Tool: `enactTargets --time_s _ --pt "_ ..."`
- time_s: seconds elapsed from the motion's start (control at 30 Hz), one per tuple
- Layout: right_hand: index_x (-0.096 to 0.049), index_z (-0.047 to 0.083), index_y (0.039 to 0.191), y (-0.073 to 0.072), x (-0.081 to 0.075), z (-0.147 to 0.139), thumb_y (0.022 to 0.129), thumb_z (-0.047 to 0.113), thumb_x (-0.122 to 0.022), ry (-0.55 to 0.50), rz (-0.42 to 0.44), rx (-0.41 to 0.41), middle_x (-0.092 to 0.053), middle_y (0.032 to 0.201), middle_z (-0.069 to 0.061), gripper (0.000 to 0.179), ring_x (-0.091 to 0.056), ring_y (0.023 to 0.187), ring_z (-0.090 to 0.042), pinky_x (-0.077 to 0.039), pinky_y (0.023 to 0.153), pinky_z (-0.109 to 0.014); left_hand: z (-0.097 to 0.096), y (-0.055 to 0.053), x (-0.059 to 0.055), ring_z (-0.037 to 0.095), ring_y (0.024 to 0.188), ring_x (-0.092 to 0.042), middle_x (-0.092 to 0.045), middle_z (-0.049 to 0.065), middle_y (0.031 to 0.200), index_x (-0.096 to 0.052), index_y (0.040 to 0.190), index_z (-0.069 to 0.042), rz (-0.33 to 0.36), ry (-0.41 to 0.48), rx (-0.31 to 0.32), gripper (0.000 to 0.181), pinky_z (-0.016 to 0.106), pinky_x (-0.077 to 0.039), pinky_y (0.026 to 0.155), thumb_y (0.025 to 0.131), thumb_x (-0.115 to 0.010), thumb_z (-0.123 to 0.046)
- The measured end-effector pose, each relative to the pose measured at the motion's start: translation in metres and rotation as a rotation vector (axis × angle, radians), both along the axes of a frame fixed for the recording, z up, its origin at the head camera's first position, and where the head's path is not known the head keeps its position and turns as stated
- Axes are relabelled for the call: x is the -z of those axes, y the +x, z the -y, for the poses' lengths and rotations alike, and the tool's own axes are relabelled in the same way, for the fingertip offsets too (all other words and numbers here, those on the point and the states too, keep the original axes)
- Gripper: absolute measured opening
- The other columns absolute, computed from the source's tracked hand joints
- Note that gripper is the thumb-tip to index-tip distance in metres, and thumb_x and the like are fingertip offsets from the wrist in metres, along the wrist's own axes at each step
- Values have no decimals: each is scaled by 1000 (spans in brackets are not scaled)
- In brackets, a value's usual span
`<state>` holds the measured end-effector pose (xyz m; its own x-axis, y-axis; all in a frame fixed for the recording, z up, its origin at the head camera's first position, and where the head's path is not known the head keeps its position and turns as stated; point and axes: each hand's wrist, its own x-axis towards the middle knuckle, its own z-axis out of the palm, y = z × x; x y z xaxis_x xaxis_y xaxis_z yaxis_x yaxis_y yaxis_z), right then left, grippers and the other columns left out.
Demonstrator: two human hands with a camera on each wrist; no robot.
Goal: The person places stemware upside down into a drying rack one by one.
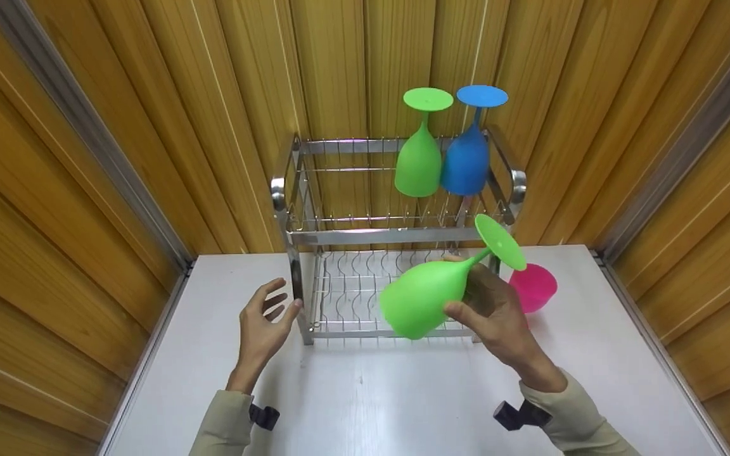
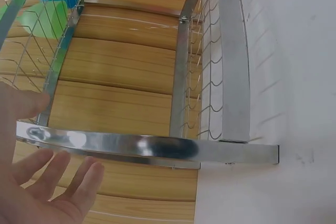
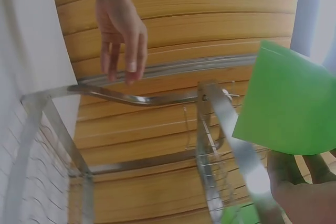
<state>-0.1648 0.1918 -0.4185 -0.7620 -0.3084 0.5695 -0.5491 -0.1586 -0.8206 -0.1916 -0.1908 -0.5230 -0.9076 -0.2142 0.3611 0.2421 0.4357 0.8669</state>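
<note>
- I stand at a white table (image 1: 403, 405) with wooden walls (image 1: 118, 158) on three sides.
- A metal dish rack (image 1: 397, 234) with two levels stands on the table against the back wall.
- A green glass (image 1: 420, 158) and a blue glass (image 1: 468, 155) stand upside down on its upper level.
- My right hand (image 1: 495, 313) holds another green goblet (image 1: 431, 294) by its bowl, tilted, in front of the rack's lower level.
- A pink cup (image 1: 535, 286) is on the table just behind this hand.
- My left hand (image 1: 263, 323) is spread, fingers relaxed, holding nothing, just beside the rack's left front post.
</note>
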Motion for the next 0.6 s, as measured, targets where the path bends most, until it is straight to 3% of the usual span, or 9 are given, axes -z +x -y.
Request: enactTargets --time_s 0.2,0.33,0.6 --pt "-47 -8 151 -12 -36 -2 92 -13 -71 90 -62 -50 -62 146 -12 64 -62 136 -27 -55 115 -35 1 -15 7 47 123 -70 -64 23 144 -59 145 -1 59 -12 -20 56 58 -61 103 94 -81 -10" --pt "-51 -7 150 -20 -59 0 89 -16 -72 146 -86 -42 -63 146 -13 65 -63 133 -27 -55 114 -33 0 -24 10 47 118 -72 -66 24 142 -59 145 0 79 -11 -19 55 57 -63 99 95 -79 -9" --pt "-51 2 152 -36 -96 3 91 -10 -76 302 -106 34 -61 149 -10 67 -65 132 -22 -57 110 -30 -5 -35 9 45 116 -74 -68 25 135 -61 142 1 101 39 4 47 41 -66 94 97 -73 0"
